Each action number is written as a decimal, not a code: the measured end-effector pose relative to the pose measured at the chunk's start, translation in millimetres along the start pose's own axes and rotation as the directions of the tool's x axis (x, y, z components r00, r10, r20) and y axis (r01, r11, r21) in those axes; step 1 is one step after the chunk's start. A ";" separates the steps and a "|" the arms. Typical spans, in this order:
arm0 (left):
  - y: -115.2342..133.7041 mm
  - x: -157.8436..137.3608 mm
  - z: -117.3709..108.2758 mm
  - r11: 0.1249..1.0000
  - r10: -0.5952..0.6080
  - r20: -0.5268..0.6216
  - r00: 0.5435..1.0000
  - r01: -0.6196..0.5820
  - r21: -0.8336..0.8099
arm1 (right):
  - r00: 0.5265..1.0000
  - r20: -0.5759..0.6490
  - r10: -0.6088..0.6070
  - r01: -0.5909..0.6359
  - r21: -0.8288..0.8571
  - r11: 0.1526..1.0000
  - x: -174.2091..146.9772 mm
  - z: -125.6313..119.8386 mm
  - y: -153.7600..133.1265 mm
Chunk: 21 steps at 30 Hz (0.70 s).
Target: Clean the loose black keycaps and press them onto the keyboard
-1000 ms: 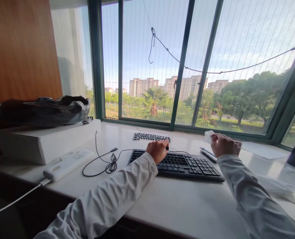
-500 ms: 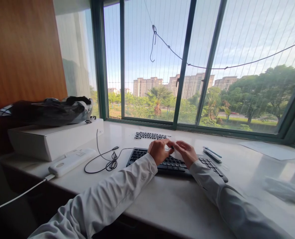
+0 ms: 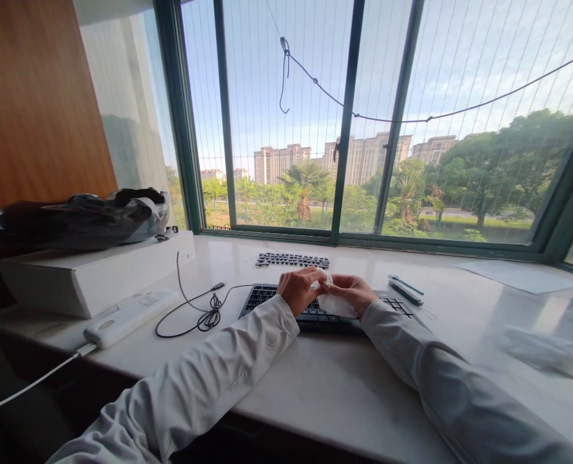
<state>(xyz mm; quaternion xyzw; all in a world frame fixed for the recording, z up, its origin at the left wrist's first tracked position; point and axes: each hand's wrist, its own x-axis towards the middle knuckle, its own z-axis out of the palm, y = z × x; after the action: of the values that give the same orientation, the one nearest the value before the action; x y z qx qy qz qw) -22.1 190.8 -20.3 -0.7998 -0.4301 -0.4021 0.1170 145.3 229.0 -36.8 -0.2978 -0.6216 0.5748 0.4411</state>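
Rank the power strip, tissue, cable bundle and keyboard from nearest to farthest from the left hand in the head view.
From the left hand:
1. Tissue: at its fingertips.
2. Keyboard: just beneath it.
3. Cable bundle: to its left, beside the keyboard.
4. Power strip: farther left, beyond the cable bundle.

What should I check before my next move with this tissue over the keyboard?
1. Tissue gripped: ok, the left hand and right hand both have their fingers on it.
2. Anything wrapped inside the tissue: cannot tell, fingers and folds hide it.
3. Keyboard fully visible: not ok, hands, tissue and right sleeve cover part of it.
4. Loose keys kept together: ok, mostly grouped in rows behind the keyboard.
5. Cable away from hands: ok, bundled left of the keyboard.
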 end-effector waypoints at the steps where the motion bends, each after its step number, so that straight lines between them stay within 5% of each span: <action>1: -0.7 0.1 0.3 1.000 0.003 0.002 1.000 -0.003 -0.006 | 1.000 -0.001 -0.015 0.015 -0.010 1.000 0.6 -0.8 1.2; 7: -2.6 2.7 0.8 0.997 0.008 -0.001 1.000 -0.008 -0.079 | 1.000 0.029 0.009 -0.007 -0.055 0.998 1.6 -6.9 2.9; 17: 0.1 0.4 -0.3 0.994 0.057 0.025 0.998 -0.054 -0.090 | 0.979 -0.192 0.064 -0.081 -0.081 0.993 0.5 -9.8 -1.4; 21: -0.1 0.3 0.4 0.998 0.005 0.002 1.000 -0.005 -0.061 | 0.980 -0.192 0.051 -0.062 -0.049 0.997 0.7 -8.6 2.4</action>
<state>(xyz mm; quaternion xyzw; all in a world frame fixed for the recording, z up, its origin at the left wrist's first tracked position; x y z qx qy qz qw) -21.8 191.3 -20.4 -0.8045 -0.4156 -0.4139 0.0934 152.3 233.9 -39.4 -0.3811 -0.5832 0.5386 0.4738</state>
